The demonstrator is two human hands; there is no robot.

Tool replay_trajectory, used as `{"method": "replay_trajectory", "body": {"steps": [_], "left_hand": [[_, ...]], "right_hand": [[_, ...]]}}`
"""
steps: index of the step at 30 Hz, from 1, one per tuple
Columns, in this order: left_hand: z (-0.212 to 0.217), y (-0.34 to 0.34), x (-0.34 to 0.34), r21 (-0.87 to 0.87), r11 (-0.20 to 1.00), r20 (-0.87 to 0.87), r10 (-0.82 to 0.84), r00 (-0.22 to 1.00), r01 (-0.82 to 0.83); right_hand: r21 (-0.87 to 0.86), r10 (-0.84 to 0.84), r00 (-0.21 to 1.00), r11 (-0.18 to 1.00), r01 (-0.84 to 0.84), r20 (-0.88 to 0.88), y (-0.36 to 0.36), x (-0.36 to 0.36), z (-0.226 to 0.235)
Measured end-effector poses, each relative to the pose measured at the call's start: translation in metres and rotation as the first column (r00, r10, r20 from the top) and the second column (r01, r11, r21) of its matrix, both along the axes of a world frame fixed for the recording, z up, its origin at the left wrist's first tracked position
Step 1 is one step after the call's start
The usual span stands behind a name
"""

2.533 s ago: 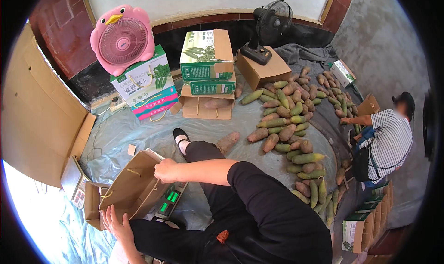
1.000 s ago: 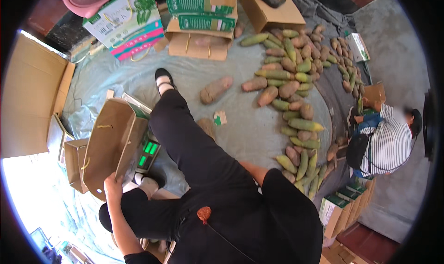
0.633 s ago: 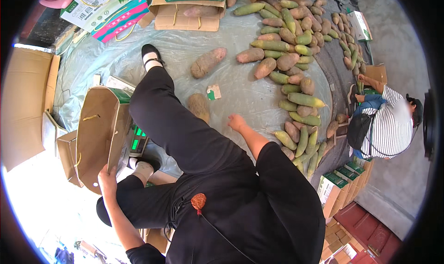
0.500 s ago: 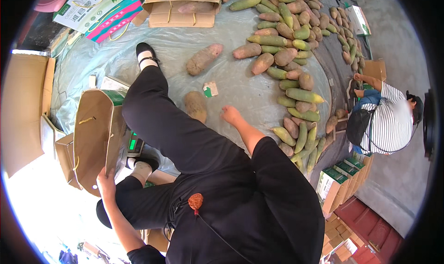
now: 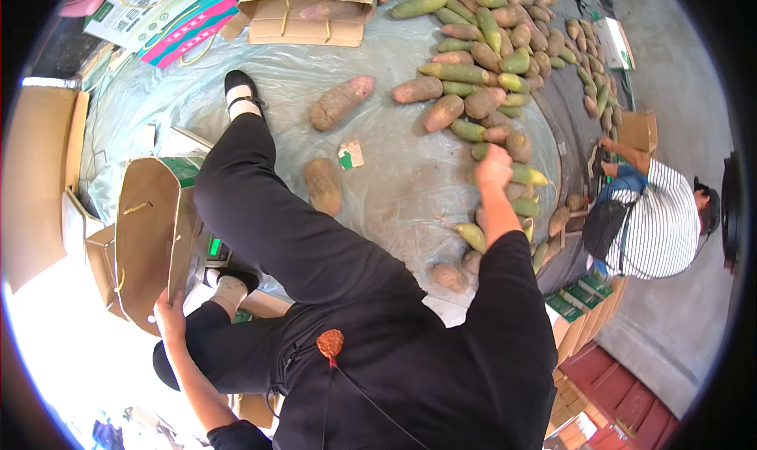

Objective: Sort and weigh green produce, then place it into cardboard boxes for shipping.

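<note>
My left hand (image 5: 169, 317) grips the near edge of an open cardboard gift box (image 5: 147, 233), which has a yellow cord handle and is tilted so its inside faces up. Beside the box, a scale (image 5: 214, 247) shows a lit green display. My right hand (image 5: 494, 168) is over the pile at the right, fingers curled down. A green radish (image 5: 527, 175) lies against it, but the hand hides what is in its fingers. Around it are more green radishes (image 5: 456, 73) and brownish-pink, soil-covered roots (image 5: 444, 113).
Two large roots (image 5: 341, 103) (image 5: 322, 187) and a torn card scrap (image 5: 351, 155) lie on the plastic sheet (image 5: 394, 158). Another carton (image 5: 307, 26) stands at the far side. At right, a person in a striped shirt (image 5: 666, 205) bends beside several green-topped boxes (image 5: 582, 296).
My right hand has moved right from above the plastic sheet onto the radish pile. The left hand stays on the box edge. A root near my right forearm has come into view.
</note>
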State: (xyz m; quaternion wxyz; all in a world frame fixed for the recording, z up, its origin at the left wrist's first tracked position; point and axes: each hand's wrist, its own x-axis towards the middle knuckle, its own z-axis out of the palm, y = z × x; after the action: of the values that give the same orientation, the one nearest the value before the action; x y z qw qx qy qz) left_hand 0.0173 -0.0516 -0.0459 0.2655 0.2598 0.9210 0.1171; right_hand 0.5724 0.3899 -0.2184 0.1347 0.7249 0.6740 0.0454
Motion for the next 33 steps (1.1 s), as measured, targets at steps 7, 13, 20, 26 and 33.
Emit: {"method": "replay_trajectory", "body": {"steps": [7,13,20,26,33], "left_hand": [[-0.009,-0.006,-0.006,-0.004,0.999,-0.018,0.038,0.999,-0.038],[-0.001,-0.004,0.004,0.035,0.999,-0.073,0.021,0.997,-0.018],[0.010,0.014,0.010,-0.050,0.997,-0.091,0.046,0.995,-0.051],[0.009,0.005,0.006,-0.077,0.997,-0.131,-0.014,0.991,0.004],[0.015,0.009,0.010,0.013,1.000,-0.194,0.016,0.981,-0.014]], "right_hand": [[-0.135,-0.194,0.970,0.968,0.214,0.145,0.021,0.100,0.050],[-0.325,-0.156,0.929,0.906,0.270,0.337,0.011,0.070,0.060],[-0.240,-0.107,0.948,0.953,0.183,0.298,0.012,0.105,0.020],[-0.367,0.019,0.952,0.925,0.099,0.305,-0.017,0.059,0.029],[-0.529,-0.305,0.886,0.845,0.082,-0.350,-0.065,0.034,-0.037]]}}
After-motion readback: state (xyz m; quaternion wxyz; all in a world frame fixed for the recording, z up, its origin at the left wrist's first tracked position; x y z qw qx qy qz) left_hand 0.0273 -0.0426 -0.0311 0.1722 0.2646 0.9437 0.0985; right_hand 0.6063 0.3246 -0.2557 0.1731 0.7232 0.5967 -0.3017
